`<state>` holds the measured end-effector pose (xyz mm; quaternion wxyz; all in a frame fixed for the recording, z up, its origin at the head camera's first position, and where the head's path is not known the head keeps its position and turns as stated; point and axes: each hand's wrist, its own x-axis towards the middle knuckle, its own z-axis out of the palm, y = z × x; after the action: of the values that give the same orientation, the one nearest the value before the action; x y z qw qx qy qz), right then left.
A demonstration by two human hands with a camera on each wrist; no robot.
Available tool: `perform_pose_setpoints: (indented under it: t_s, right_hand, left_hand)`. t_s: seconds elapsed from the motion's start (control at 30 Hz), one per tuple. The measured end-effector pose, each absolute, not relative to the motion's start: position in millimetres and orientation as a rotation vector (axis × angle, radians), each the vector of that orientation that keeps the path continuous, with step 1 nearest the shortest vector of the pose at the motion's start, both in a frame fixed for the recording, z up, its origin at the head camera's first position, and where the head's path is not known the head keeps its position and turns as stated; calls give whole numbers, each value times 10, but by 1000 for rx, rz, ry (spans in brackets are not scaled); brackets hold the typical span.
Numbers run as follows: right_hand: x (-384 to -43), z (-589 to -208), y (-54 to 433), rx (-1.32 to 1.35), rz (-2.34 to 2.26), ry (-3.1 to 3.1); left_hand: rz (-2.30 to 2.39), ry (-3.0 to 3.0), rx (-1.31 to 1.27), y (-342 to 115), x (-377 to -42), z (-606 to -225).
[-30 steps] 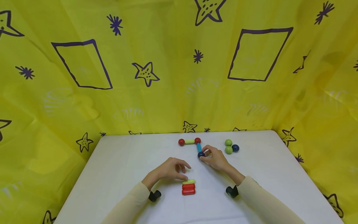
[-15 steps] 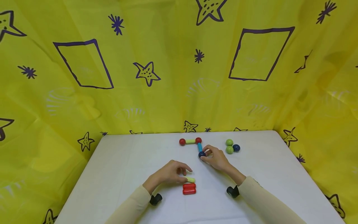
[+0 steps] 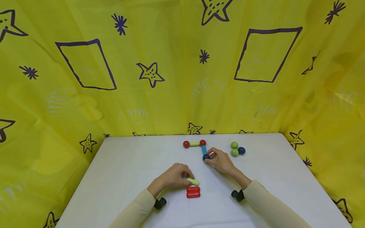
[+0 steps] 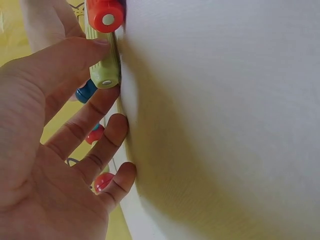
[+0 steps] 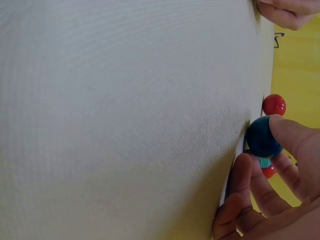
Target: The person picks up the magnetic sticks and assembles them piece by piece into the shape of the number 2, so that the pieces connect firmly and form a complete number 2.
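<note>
In the head view my left hand (image 3: 174, 176) pinches a pale green rod (image 3: 193, 181) just beyond two red rods (image 3: 193, 192) that lie side by side. The left wrist view has the thumb and index finger on that green rod (image 4: 106, 70), with a red rod (image 4: 106, 16) close to it. My right hand (image 3: 221, 161) holds a dark blue ball (image 3: 206, 157) between thumb and fingers. From this ball a light blue rod (image 3: 204, 149) runs to a red ball (image 3: 202, 142). A second pale green rod (image 3: 195, 143) joins it to another red ball (image 3: 186, 144).
Two green balls (image 3: 234, 152) and a dark blue ball (image 3: 241, 150) sit grouped beyond the right hand. Everything stands on a white table (image 3: 128, 158), with a yellow patterned curtain (image 3: 171, 104) behind and at both sides.
The left thumb and fingers have closed on the pale green rod, which has shifted away from the red rods and turned at a slant. The right hand stays on the blue ball.
</note>
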<state>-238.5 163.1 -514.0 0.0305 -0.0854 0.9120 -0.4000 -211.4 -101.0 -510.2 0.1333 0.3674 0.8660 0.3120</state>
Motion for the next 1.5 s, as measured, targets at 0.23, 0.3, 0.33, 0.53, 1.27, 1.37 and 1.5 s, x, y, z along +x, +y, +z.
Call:
perform_pose_setpoints:
  t_s: [0.23,0.3,0.33,0.53,1.27,1.37,1.5]
  right_hand:
    - [-2379,-5134,1633,-281,-1254,2826]
    - [-2378,-5128,1635,-293,-1264,2824]
    - [-2379,-5126,1637,-300,-1269,2823]
    - [-2392,-5127,1651,-316,-1284,2817]
    - [-2427,-5122,1580,-248,-1279,2832]
    - [-2431,-5127,1577,-240,-1277,2829]
    - [-2435,-5126,1570,-234,-1272,2826]
  left_hand:
    - [918,2510,1039,-1006,-2110,-5107]
    - [921,2512,1040,-1004,-2107,-5103]
    - [923,2515,1041,-1003,-2108,-5102]
    - [936,2565,1006,-994,-2137,-5081]
    - [936,2734,835,-938,-2585,-5023]
    - [928,2740,820,-925,-2632,-5016]
    - [926,2750,806,-904,-2682,-5015]
